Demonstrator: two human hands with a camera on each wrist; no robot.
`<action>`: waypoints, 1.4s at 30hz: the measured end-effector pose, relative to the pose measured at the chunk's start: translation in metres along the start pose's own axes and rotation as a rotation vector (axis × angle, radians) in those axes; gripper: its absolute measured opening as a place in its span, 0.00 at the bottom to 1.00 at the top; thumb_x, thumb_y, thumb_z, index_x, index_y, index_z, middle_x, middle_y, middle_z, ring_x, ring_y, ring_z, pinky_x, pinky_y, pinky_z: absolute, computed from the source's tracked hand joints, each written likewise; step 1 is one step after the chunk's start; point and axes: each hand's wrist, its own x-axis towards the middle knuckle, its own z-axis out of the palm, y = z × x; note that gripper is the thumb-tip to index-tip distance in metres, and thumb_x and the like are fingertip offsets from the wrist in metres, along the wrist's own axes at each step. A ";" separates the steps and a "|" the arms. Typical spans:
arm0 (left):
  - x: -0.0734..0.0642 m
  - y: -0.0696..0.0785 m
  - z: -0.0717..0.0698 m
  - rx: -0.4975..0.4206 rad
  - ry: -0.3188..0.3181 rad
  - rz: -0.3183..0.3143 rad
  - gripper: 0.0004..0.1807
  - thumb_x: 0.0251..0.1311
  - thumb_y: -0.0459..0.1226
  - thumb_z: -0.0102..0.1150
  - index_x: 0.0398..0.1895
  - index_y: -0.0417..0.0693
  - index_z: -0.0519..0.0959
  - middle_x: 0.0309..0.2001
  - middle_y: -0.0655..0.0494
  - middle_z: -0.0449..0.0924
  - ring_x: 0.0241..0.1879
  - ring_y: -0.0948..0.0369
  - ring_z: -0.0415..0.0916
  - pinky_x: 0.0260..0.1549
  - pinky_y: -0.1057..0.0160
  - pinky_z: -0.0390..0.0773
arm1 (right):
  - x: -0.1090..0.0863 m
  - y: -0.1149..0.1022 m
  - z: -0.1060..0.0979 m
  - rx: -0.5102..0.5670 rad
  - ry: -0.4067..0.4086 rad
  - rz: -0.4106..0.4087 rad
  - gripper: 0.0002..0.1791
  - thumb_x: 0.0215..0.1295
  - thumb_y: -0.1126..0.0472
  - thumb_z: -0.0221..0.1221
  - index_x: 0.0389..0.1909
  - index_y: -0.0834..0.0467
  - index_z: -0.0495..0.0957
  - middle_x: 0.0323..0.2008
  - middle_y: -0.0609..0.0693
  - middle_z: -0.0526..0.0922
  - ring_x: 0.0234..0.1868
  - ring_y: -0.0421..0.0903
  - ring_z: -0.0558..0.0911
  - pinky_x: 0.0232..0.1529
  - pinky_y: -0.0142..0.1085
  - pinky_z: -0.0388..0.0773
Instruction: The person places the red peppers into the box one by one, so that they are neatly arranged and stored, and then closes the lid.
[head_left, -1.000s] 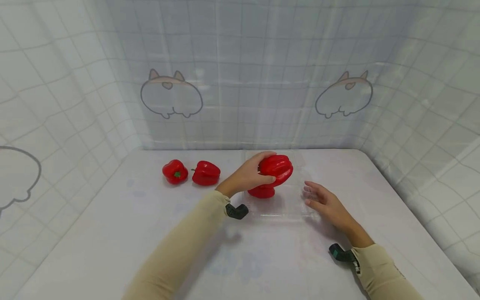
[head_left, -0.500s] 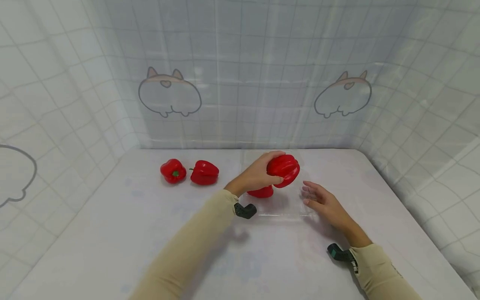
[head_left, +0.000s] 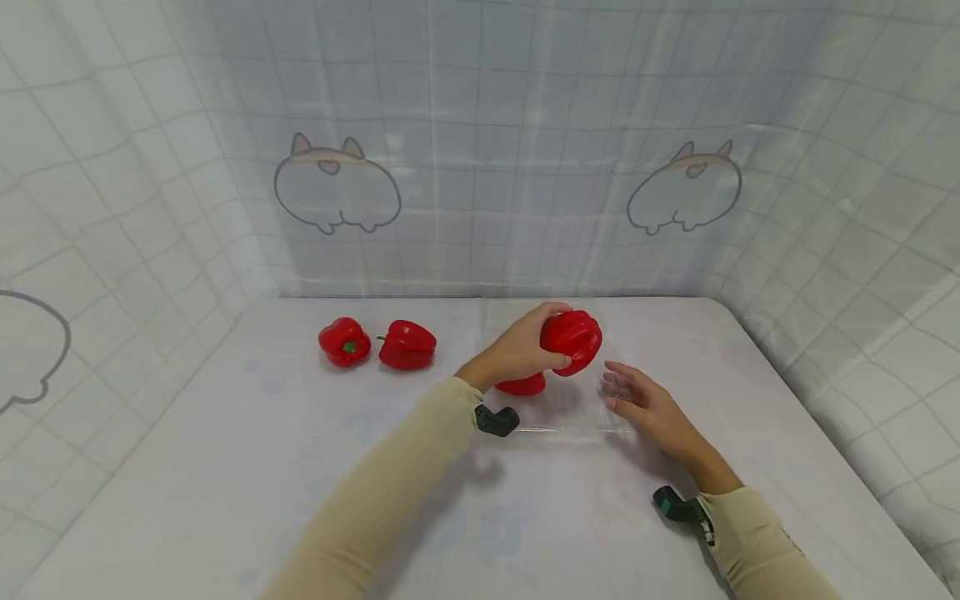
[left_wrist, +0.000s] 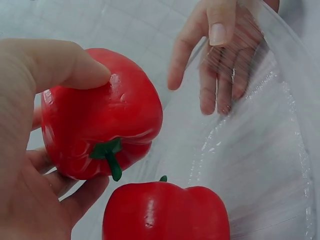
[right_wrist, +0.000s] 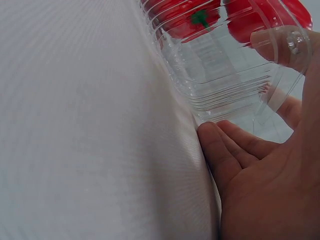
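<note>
The right hand (head_left: 652,408), fingers loosely apart, probably steadies the clear container (right_wrist: 225,105); contact is unclear. Fingers of the left hand (head_left: 525,346) clamp the held pepper (head_left: 573,337) above, clear of the lower pepper (head_left: 522,385) inside. Two loose peppers (head_left: 407,346) rest farther left.

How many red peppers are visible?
4: one pepper in the left hand, one pepper in the box, two peppers left of it on the table. The hand may hide more.
</note>
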 end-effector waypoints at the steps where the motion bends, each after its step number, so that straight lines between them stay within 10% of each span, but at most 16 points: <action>1: 0.000 0.000 0.001 0.009 -0.002 0.003 0.44 0.53 0.37 0.74 0.72 0.58 0.62 0.62 0.59 0.71 0.58 0.59 0.70 0.45 0.59 0.82 | 0.000 0.000 0.000 0.001 -0.001 -0.001 0.36 0.70 0.59 0.60 0.75 0.57 0.59 0.69 0.63 0.69 0.67 0.62 0.71 0.58 0.53 0.76; 42: 0.008 -0.014 0.025 0.303 -0.045 0.051 0.44 0.58 0.42 0.70 0.77 0.58 0.60 0.62 0.57 0.68 0.59 0.59 0.68 0.46 0.60 0.81 | 0.000 0.002 0.004 0.021 0.014 0.022 0.41 0.70 0.59 0.60 0.79 0.52 0.50 0.70 0.65 0.67 0.67 0.64 0.71 0.59 0.58 0.74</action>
